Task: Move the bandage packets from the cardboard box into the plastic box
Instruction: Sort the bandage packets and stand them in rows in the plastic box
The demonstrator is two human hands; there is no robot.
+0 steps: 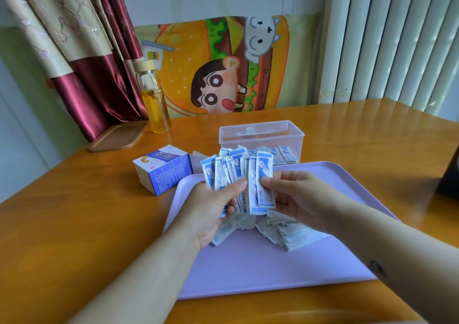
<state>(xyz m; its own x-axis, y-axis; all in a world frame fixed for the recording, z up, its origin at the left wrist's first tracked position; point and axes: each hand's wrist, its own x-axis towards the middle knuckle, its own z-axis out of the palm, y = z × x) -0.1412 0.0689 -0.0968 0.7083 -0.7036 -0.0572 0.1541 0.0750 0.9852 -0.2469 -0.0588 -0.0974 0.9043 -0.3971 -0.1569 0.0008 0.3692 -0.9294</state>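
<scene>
Above the lilac tray (273,269), my left hand (213,207) grips a fanned bundle of blue-and-white bandage packets (229,172). My right hand (295,194) pinches the rightmost packet (263,182) of that bundle between thumb and fingers. A loose heap of packets (285,231) lies on the tray beneath my hands. The clear plastic box (260,135) stands open just behind the tray, with several packets (283,156) inside it. The blue-and-white cardboard box (162,172) lies on the table left of the tray, its flap open.
A glass bottle of yellow liquid (155,105) and a wooden tray (119,136) stand at the table's far left. A dark object (449,174) sits at the right edge. A curtain and a cartoon cloth hang behind the wooden table (74,224).
</scene>
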